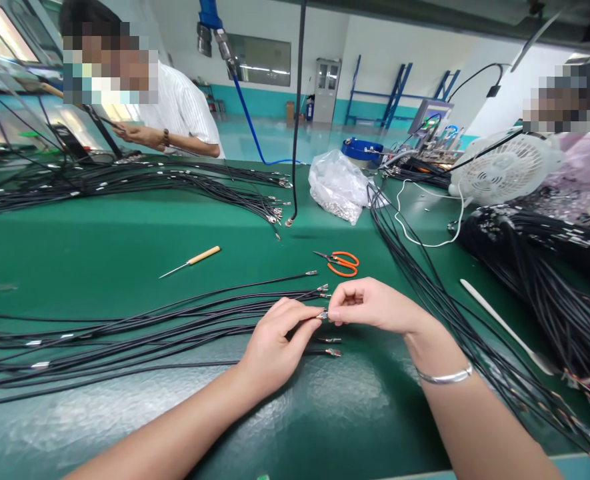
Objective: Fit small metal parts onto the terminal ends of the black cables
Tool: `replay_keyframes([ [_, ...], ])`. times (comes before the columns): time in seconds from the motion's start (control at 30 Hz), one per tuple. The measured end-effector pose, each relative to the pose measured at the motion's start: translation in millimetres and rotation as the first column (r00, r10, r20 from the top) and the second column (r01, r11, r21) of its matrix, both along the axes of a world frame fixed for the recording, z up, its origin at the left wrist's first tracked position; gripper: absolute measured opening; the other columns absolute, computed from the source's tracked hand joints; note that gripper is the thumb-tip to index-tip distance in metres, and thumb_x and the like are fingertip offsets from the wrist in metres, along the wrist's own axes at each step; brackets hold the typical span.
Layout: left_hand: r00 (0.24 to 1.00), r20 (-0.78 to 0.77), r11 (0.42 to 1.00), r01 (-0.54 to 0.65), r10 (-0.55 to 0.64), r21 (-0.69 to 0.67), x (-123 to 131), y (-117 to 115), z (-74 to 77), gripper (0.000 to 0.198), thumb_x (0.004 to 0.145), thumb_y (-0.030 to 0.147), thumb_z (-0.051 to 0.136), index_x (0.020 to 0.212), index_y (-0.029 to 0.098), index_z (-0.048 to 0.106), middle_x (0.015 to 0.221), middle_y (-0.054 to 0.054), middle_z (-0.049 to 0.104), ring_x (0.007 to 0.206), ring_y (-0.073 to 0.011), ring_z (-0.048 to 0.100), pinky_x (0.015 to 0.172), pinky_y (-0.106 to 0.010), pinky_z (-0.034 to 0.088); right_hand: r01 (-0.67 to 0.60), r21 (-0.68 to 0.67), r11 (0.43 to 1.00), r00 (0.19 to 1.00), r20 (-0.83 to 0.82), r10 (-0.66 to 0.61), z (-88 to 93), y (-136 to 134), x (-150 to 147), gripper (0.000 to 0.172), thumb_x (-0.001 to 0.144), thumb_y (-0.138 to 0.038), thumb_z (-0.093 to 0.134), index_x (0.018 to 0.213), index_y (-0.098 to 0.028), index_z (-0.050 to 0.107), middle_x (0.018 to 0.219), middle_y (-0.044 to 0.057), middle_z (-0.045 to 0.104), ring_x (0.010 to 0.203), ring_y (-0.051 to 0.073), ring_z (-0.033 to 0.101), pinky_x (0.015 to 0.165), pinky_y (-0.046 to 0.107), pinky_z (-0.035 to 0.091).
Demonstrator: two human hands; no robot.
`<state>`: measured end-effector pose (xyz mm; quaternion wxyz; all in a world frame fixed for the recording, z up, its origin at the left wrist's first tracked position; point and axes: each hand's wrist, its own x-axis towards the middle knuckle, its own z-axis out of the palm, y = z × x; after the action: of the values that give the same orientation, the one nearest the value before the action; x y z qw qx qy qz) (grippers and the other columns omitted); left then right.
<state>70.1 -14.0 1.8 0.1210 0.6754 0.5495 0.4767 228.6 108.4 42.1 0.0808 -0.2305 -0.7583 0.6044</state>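
My left hand [277, 343] is closed in a pinch on a black cable's end, just behind its small metal connector [323, 315]. My right hand [367, 305] has thumb and fingers pressed together at the tip of that connector; whatever sits between those fingertips is too small to make out. Under and around my left hand lies a row of black cables [165, 313], running off to the left, with bare connector ends [333, 353] beside the fingers. Just beyond my right hand are orange-handled scissors [333, 259]. A wooden-handled awl [205, 255] lies farther left on the green table [125, 253].
A plastic bag of small metal parts [339, 183] stands at the back. A black hose [298, 120] hangs down before it. Cable bundles [539, 267], a white fan [505, 170] and a white stick-like tool [499, 320] are on the right. Across the table is a co-worker [185, 100].
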Motion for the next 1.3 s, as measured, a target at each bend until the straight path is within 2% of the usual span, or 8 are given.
replay_keyframes([
  [0.27,0.989,0.142,0.991,-0.031,0.049,-0.126,-2,7,-0.9,0.014,0.081,0.018,0.056,0.086,0.022,0.068,0.077,-0.001,0.064,0.073,-0.0123,0.06,0.068,-0.024,0.049,0.096,0.154,0.983,0.995,-0.012,-0.096,-5.9,-3,-4,0.016,0.073,-0.033,0.061,0.075,-0.017,0.061,0.074,0.0,0.062,0.07,0.014,0.055,0.065,0.025,0.043],
  [0.43,0.988,0.145,0.979,-0.032,0.062,-0.201,-2,8,-3.1,0.012,0.08,0.02,0.056,0.084,0.021,0.068,0.075,0.0,0.063,0.069,-0.0117,0.059,0.065,-0.024,0.048,0.114,0.196,0.974,0.993,0.008,-0.118,-7.8,-4,-5,0.015,0.072,-0.032,0.06,0.072,-0.017,0.06,0.072,0.0,0.063,0.069,0.013,0.055,0.063,0.024,0.042],
  [0.6,0.989,-0.125,0.983,0.052,-0.075,-0.176,1,-1,-4.5,0.014,0.083,0.021,0.053,0.086,0.022,0.066,0.077,-0.001,0.062,0.075,-0.014,0.054,0.071,-0.029,0.044,-0.14,0.249,0.958,0.965,0.25,0.076,-4.0,7,8,0.018,0.073,-0.034,0.058,0.072,-0.018,0.064,0.066,-0.002,0.062,0.061,0.012,0.052,0.056,0.022,0.039],
  [0.77,0.911,-0.338,0.957,0.158,-0.236,-0.243,0,-9,-4.1,0.019,0.087,0.023,0.047,0.088,0.024,0.066,0.078,-0.003,0.058,0.077,-0.0156,0.05,0.075,-0.033,0.04,-0.087,0.351,0.932,0.954,0.299,-0.023,-15.5,16,8,0.017,0.071,-0.032,0.06,0.079,-0.018,0.064,0.074,0.0,0.065,0.067,0.014,0.057,0.059,0.023,0.041],
  [0.93,0.942,-0.313,0.989,0.089,-0.121,-0.117,-6,-3,-10.3,0.024,0.088,0.016,0.042,0.106,0.02,0.058,0.081,-0.003,0.059,0.076,-0.015,0.05,0.074,-0.031,0.042,-0.077,0.437,0.896,0.962,0.269,-0.048,-30.3,11,-4,0.015,0.07,-0.031,0.062,0.081,-0.02,0.062,0.074,-0.001,0.065,0.065,0.013,0.058,0.058,0.023,0.041],
  [1.07,0.962,-0.267,0.999,-0.049,0.054,0.025,-9,6,-12.1,0.024,0.087,0.016,0.045,0.105,0.021,0.059,0.091,-0.005,0.057,0.088,-0.0171,0.049,0.077,-0.033,0.042,-0.036,0.42,0.907,0.985,0.17,-0.039,-24.5,6,-7,0.012,0.077,-0.03,0.055,0.076,-0.02,0.06,0.071,-0.001,0.064,0.067,0.013,0.058,0.061,0.022,0.041],
  [1.17,0.95,-0.308,0.997,-0.068,0.058,-0.023,-8,9,-14.4,0.024,0.087,0.019,0.046,0.107,0.021,0.059,0.091,-0.005,0.058,0.088,-0.0178,0.049,0.078,-0.034,0.043,0.025,0.345,0.938,0.984,0.158,-0.084,-18.0,5,-3,0.013,0.078,-0.031,0.052,0.076,-0.019,0.057,0.068,-0.001,0.064,0.065,0.013,0.058,0.059,0.022,0.042],
  [1.3,0.907,-0.419,0.99,-0.101,0.051,-0.097,-8,10,-21.0,0.021,0.085,0.02,0.048,0.101,0.02,0.062,0.084,-0.005,0.058,0.082,-0.0188,0.048,0.075,-0.035,0.043,-0.02,0.422,0.906,0.95,0.291,-0.115,-22.5,12,1,0.022,0.072,-0.042,0.06,0.074,-0.019,0.062,0.07,0.001,0.065,0.063,0.015,0.057,0.056,0.024,0.041],
])
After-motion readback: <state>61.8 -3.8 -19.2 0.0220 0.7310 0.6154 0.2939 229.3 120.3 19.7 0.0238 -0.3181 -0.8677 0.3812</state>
